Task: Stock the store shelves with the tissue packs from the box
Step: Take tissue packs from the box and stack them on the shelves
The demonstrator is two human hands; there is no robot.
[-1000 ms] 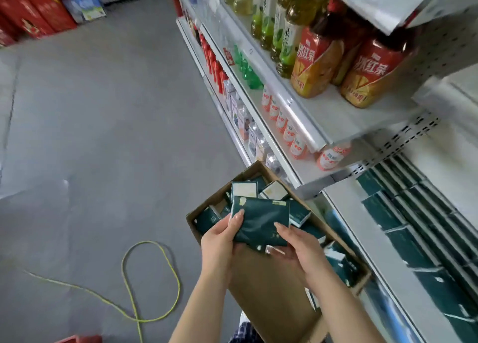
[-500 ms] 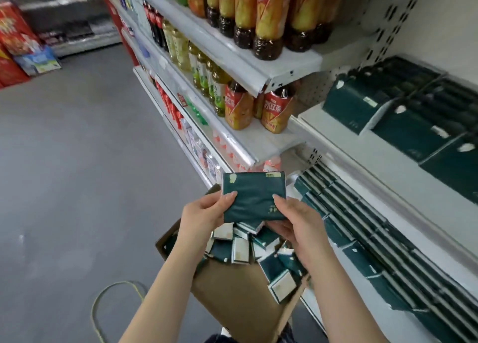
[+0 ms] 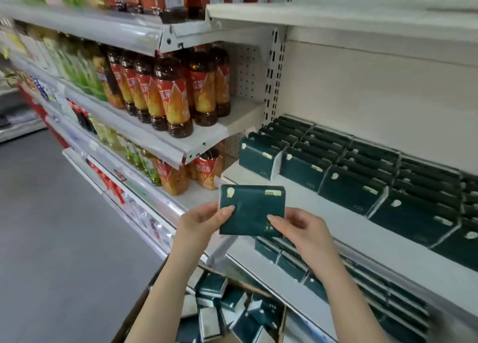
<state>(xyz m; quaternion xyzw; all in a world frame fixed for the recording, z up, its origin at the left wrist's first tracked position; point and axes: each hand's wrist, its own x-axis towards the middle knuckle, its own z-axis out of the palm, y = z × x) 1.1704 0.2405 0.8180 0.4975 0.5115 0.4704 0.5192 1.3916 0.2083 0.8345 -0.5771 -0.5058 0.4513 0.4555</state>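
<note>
I hold a dark green tissue pack (image 3: 252,209) upright in front of the white shelf (image 3: 336,221), level with its front edge. My left hand (image 3: 204,221) grips the pack's left side and my right hand (image 3: 301,228) grips its lower right corner. Rows of matching green tissue packs (image 3: 362,172) stand on that shelf to the right. More tissue packs (image 3: 292,265) fill the shelf below. The cardboard box (image 3: 280,319) sits low under my arms with several loose packs (image 3: 232,309) jumbled inside.
Bottled tea drinks (image 3: 165,96) crowd the shelves to the left, with more bottles (image 3: 204,169) just left of the tissue shelf. A slotted upright post (image 3: 271,78) divides the two bays. Grey floor (image 3: 51,226) lies to the left.
Both hands lifted the tissue pack out of the box and up to the height of the tissue shelf. My view swung from the floor and box up toward the shelves.
</note>
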